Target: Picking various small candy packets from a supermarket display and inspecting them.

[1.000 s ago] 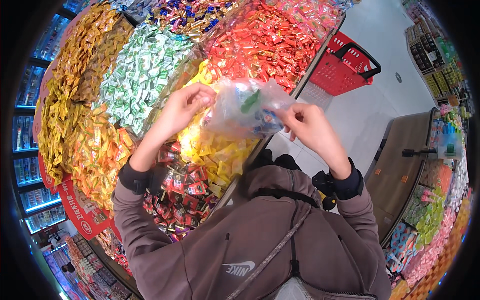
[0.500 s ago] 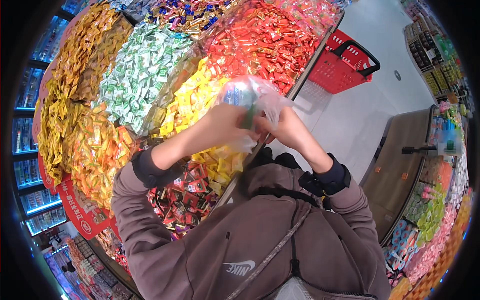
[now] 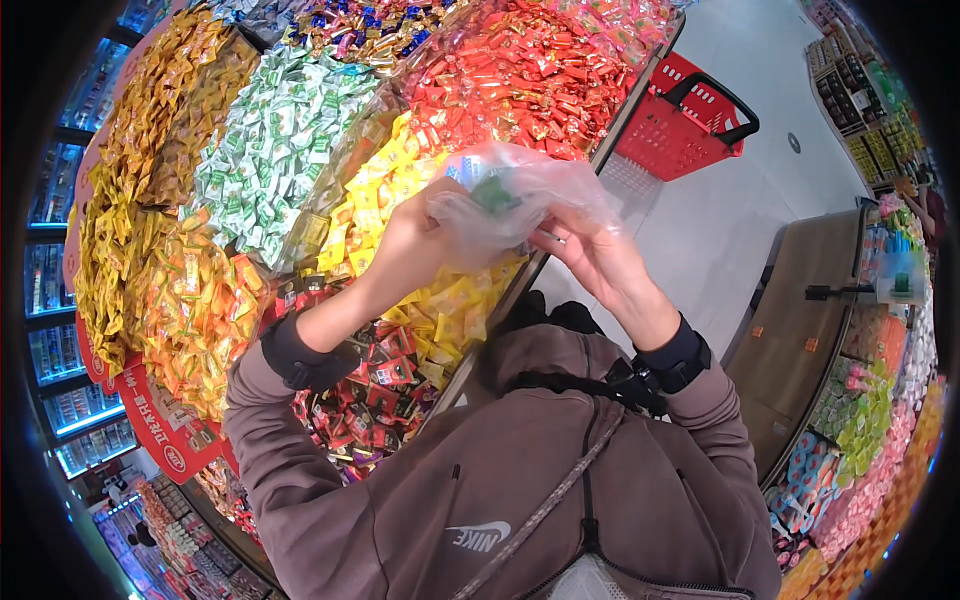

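Note:
A thin, clear plastic bag is stretched between my hands above the candy bins. My left hand grips its left side, the fingers partly covered by the film. My right hand pinches the bag's right edge between thumb and fingers. A dark green patch shows through the plastic, with some blue and white print above it; what it belongs to is blurred. Below the bag lie yellow-wrapped candies, and just beyond it red-wrapped candies. Neither hand touches the candies.
Green-and-white candies and gold-wrapped ones fill bins to the left. Dark red packets lie near my left forearm. A red shopping basket stands beyond the bin's right edge. A brown display counter is at the right.
The bag has spread wider and its right side has opened out. My right hand has moved slightly right, away from the left, and its palm has turned more upward.

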The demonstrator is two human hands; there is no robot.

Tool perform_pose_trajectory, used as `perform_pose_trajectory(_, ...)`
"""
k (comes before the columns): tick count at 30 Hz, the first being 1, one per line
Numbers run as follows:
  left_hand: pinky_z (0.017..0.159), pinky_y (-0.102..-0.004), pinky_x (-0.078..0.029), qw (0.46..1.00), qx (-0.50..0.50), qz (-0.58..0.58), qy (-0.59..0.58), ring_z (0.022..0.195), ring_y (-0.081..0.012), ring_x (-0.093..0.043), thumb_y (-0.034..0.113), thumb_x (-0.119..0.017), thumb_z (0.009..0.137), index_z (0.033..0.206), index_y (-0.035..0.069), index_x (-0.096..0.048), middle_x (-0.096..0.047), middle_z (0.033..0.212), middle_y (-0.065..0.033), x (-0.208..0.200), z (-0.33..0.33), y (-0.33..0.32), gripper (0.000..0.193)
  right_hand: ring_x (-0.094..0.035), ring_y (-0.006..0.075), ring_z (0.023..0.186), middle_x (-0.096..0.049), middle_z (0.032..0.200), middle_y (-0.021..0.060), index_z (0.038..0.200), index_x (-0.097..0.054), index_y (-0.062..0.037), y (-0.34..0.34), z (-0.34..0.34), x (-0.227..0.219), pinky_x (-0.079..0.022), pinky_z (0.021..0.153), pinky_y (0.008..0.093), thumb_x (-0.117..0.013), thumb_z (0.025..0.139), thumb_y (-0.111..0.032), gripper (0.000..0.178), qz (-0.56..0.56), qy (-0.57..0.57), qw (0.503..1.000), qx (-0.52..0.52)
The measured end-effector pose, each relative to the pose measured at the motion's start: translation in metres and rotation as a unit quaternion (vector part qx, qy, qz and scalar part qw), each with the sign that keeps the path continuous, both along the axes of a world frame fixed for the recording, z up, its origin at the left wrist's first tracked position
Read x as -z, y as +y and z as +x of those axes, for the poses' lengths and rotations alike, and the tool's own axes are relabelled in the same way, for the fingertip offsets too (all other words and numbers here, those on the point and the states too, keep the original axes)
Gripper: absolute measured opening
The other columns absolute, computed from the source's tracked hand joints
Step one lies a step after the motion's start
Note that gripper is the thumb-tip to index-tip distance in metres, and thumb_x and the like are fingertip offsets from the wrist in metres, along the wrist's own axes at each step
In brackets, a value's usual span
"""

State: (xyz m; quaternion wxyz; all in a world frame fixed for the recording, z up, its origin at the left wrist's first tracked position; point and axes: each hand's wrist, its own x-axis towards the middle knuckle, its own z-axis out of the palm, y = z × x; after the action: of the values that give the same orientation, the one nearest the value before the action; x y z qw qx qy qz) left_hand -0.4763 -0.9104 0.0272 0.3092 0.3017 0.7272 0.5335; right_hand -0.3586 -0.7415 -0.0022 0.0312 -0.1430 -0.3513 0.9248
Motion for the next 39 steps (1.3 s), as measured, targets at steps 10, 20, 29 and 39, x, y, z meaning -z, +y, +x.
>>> perform_pose_trajectory(10,0.075,-0.0282,-0.05,0.858,-0.068,0.308,-0.405,0.09,-0.0169,-0.056,0.009,-0.035,0.09,0.101,-0.002,-0.044,-0.054,0.101,-0.0121,0.029,-0.039,-0.02,0.018,-0.052,0.0214,0.098,-0.051,0.107,0.0139,0.113,-0.038,0.0034,-0.004,-0.006,0.001,-0.041,0.089,0.0344,-0.038,0.079,0.001,0.034,-0.171,0.018,0.984,0.048)
perform_pose_trajectory(20,0.075,-0.0281,-0.05,0.863,-0.084,0.233,-0.44,0.087,-0.0174,-0.057,0.015,-0.037,0.089,0.103,-0.001,-0.046,-0.056,0.095,-0.0096,0.012,-0.051,-0.005,0.023,-0.048,0.0096,0.075,-0.051,0.085,0.0036,0.102,-0.042,-0.0036,-0.004,-0.003,-0.005,-0.038,0.067,0.0218,-0.048,0.076,-0.005,0.027,0.316,0.041,0.946,-0.055)
perform_pose_trajectory(29,0.044,-0.0168,-0.031,0.9,-0.001,0.146,-0.41,0.048,-0.0043,-0.041,0.022,-0.047,0.084,0.081,0.007,-0.051,-0.048,0.064,0.0016,-0.002,-0.029,0.006,0.016,-0.05,0.0054,0.078,-0.053,0.086,0.0021,0.092,-0.048,-0.0039,0.011,-0.007,0.012,-0.04,0.067,0.0204,-0.043,0.087,-0.014,0.012,0.392,0.004,0.918,-0.059)
perform_pose_trajectory(39,0.031,-0.0184,-0.019,0.903,-0.171,0.067,-0.389,0.037,-0.0038,-0.031,0.024,-0.048,0.084,0.078,0.008,-0.05,-0.048,0.059,0.0015,0.003,-0.041,-0.005,0.016,-0.051,0.0257,0.1,-0.051,0.108,0.0158,0.111,-0.042,0.0024,0.039,0.001,0.009,-0.04,0.088,0.0396,-0.034,0.089,-0.012,0.027,-0.229,-0.053,0.972,0.015)
